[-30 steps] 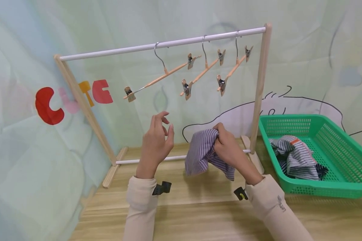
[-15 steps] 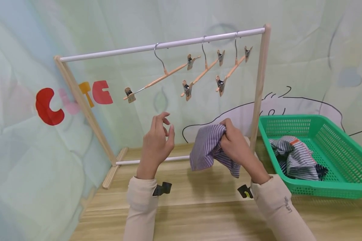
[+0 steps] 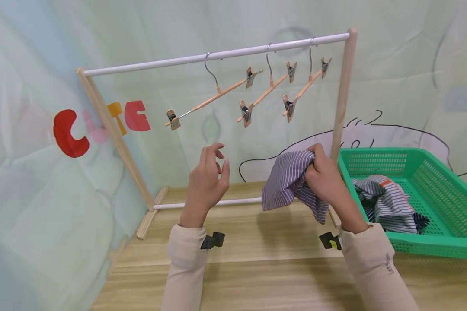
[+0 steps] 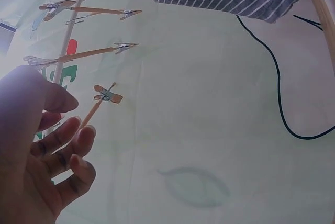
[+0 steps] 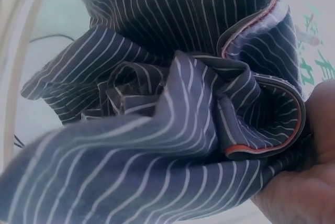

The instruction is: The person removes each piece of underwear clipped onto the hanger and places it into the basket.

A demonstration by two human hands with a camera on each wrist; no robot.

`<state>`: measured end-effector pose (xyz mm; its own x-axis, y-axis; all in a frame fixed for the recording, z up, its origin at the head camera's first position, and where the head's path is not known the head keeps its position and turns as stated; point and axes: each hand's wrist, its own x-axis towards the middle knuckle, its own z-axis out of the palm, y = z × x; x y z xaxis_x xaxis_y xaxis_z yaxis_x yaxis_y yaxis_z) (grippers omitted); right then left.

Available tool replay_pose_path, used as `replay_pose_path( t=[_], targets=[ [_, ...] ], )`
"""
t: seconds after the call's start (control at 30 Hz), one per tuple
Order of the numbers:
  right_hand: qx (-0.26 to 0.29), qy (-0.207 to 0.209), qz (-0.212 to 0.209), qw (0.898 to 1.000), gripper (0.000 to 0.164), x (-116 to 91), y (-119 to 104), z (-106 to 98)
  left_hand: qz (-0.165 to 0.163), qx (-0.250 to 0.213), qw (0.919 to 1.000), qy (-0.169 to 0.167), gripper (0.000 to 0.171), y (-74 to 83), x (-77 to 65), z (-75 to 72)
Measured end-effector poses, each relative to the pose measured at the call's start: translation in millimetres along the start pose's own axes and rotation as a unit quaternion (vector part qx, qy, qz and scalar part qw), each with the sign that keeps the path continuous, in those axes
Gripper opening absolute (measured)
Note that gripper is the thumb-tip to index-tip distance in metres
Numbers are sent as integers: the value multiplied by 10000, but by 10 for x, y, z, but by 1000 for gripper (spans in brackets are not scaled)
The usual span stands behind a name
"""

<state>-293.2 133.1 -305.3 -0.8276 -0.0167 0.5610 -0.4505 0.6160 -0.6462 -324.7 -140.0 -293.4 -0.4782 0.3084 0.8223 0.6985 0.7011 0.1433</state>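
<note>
My right hand point(image 3: 327, 179) grips a small purple-grey garment with white stripes point(image 3: 286, 179) by its upper edge. It hangs above the table beside the basket, bunched and folded over. In the right wrist view, the striped garment point(image 5: 188, 98) shows orange-trimmed hems; its exact kind is unclear. My left hand point(image 3: 207, 181) is raised below the hangers with fingers loosely bent and nothing in them. Three wooden clip hangers hang from the rack's rail: the left hanger point(image 3: 219, 93), the middle hanger point(image 3: 270, 88) and the right hanger point(image 3: 309, 84).
A wooden rack with a white rail point(image 3: 151, 65) stands on the wood-grain table point(image 3: 257, 276). To the right is a green basket point(image 3: 432, 239) holding striped clothes point(image 3: 391, 207). A printed curtain point(image 3: 202, 26) covers the background.
My right hand has moved right and slightly up with the striped garment, closer to the basket. My left hand keeps nearly the same pose. The head view has shifted slightly.
</note>
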Motion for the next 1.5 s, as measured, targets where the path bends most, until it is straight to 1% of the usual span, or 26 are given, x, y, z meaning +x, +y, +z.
replay_pose_path(
  t=[0.07,0.23,0.3,0.57,0.77,0.87,1.0,1.1,1.2,1.33,1.5],
  targets=[
    [-53,159,0,9999,27,-3,10,-44,-14,1,10000,-21,33,-3,-8,2],
    [-74,431,177,9989,30,-11,31,-147,-14,62,10000,-9,33,0,1,0],
    [-70,463,289,9985,31,-14,37,-181,11,80,10000,-11,33,4,12,4],
    [-113,576,412,9974,35,-15,62,-241,22,74,10000,19,33,11,12,15],
    [-188,750,543,9955,32,-23,96,-299,-5,60,10000,-31,33,13,12,19],
    [-198,843,689,9939,31,-19,116,-337,-27,66,10000,-42,33,14,9,18],
    [-133,791,912,9926,32,-19,132,-399,-34,88,9999,-46,33,14,9,18],
    [-123,772,975,9922,33,-27,142,-450,-30,90,9999,-58,33,13,10,22],
    [-96,856,1015,9911,33,-29,164,-499,-20,66,10000,-50,33,15,9,25],
    [-65,1073,1201,9869,35,-40,206,-573,-28,53,10000,-37,33,17,7,23],
    [35,1429,1425,9794,35,-68,251,-672,-21,77,10000,-54,33,24,4,24]
  ],
)
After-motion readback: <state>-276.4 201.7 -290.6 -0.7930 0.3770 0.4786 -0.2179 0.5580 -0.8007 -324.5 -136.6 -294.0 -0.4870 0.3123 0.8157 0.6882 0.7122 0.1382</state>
